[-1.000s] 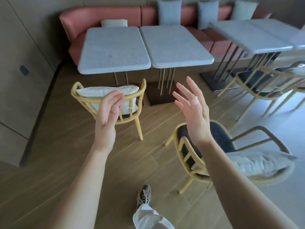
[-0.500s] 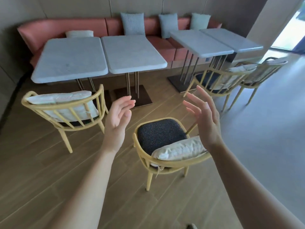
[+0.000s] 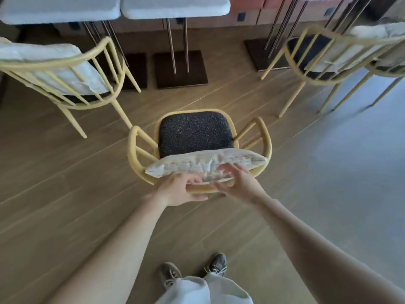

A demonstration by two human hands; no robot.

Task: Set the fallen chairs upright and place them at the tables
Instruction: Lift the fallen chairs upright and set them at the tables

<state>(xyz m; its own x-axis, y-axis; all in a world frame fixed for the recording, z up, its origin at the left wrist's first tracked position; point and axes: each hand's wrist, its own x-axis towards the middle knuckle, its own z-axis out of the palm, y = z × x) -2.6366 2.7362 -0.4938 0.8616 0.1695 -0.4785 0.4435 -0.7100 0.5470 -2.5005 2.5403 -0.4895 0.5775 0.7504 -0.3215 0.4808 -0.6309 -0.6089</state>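
A yellow-framed chair (image 3: 195, 134) with a dark speckled seat stands upright on the wooden floor directly in front of me, facing the white tables (image 3: 175, 6). A pale cushion (image 3: 206, 163) leans against its curved backrest. My left hand (image 3: 177, 190) grips the top rail of the backrest, thumb under the rail and fingers over it. My right hand (image 3: 237, 183) is blurred; its spread fingers lie on the cushion and rail just right of the left hand.
Another upright yellow chair (image 3: 54, 64) with a cushion stands at the left table. Two more chairs (image 3: 302, 34) stand at the right. A dark table base (image 3: 179, 71) lies ahead of the middle chair. My shoes (image 3: 171, 273) are behind it.
Both hands have dropped from mid-air onto the chair's backrest. The view has tilted down and moved closer behind the chair.
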